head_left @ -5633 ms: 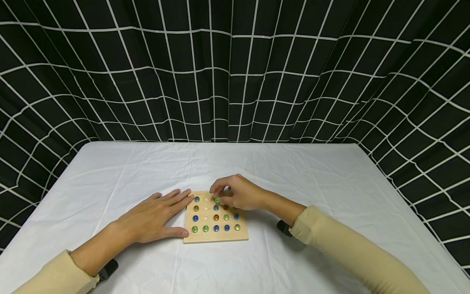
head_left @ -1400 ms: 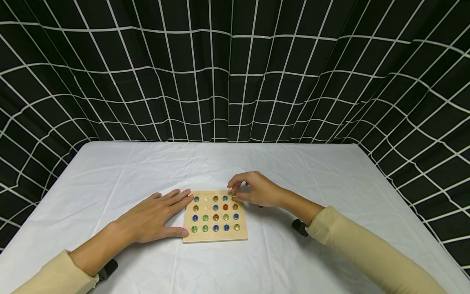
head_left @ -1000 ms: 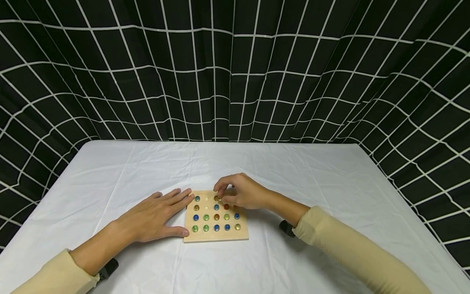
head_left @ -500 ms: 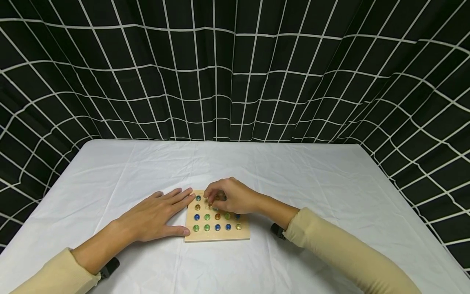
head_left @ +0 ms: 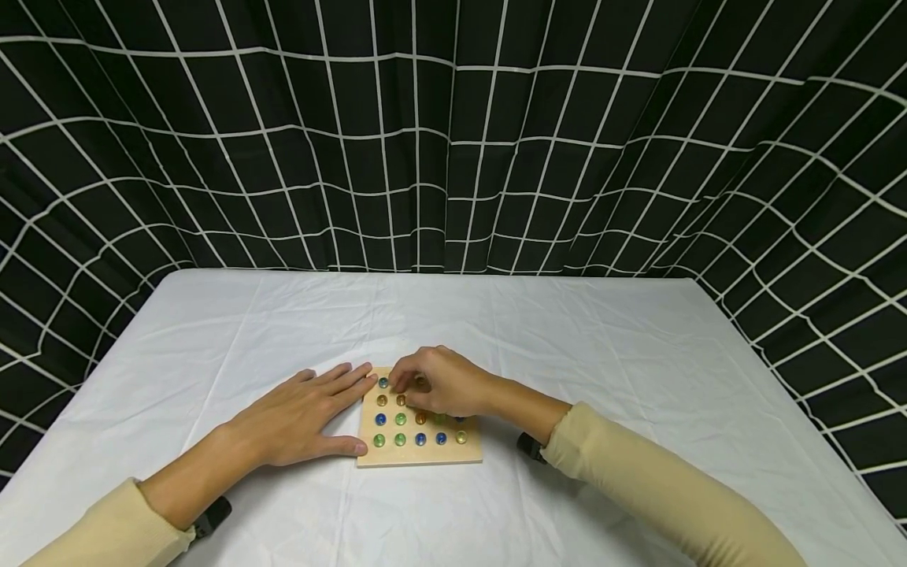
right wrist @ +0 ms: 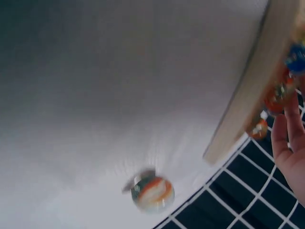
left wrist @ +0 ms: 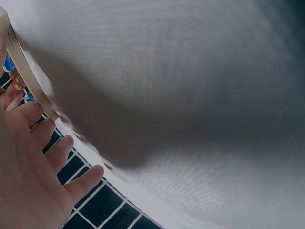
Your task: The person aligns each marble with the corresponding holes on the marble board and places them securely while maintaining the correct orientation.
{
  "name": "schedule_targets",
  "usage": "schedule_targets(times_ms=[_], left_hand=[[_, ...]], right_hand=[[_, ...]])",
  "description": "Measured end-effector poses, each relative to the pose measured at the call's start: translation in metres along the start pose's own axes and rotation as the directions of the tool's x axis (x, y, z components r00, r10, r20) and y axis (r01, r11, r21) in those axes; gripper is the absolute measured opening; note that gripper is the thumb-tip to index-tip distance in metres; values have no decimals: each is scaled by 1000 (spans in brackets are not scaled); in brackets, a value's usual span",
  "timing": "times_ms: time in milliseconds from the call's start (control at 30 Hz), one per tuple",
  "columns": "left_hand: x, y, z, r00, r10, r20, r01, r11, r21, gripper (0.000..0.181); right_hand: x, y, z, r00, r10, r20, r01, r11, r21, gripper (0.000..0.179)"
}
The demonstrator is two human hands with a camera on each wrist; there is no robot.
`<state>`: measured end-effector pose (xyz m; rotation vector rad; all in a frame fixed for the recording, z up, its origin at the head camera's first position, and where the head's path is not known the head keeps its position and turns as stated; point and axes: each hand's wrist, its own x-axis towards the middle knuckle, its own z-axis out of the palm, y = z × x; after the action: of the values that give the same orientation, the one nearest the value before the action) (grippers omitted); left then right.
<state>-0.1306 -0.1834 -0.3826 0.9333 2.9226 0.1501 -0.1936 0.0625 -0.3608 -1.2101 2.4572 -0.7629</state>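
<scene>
In the head view, a wooden board (head_left: 420,456) with rows of coloured glass marbles lies on the white cloth. My right hand (head_left: 449,383) is over its far half, thumb and fingers curled at an amber marble (head_left: 401,400) sitting in the second column, second row from the far edge. Behind these fingers, part of the far rows is hidden. My left hand (head_left: 294,420) lies spread beside the board, fingertips and thumb at its left edge. The left wrist view shows that hand's fingers (left wrist: 59,152) extended by the board's side.
A loose marble with orange and white swirls (right wrist: 153,193) rests on the cloth off the board in the right wrist view. The white-covered table (head_left: 567,331) ends at a black curtain with white grid lines (head_left: 453,157).
My right hand has carried an amber marble from the board's far right corner leftward and down into the second column. Earlier it held a green marble. My left hand stays in place.
</scene>
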Motion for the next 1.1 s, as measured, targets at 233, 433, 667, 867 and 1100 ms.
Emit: schedule_targets(times_ms=[233,433,667,867,1100], left_hand=[[1,0,0,1000,0,5,0,1000,6,88],[2,1,1,1000,1,2,-1,1000,7,88],[0,0,0,1000,-2,0,2,1000,8,88],[0,0,0,1000,-2,0,2,1000,-1,88],[1,0,0,1000,2,2,-2,1000,1,88]], right_hand=[[-17,6,-17,998,48,-48,-45,997,64,25],[-43,26,-29,989,64,-133,-56,996,66,29],[-68,45,-38,979,112,-173,-99,992,83,29],[-79,53,-39,980,124,-155,-113,990,78,32],[-93,64,-36,980,158,-124,-149,986,79,35]])
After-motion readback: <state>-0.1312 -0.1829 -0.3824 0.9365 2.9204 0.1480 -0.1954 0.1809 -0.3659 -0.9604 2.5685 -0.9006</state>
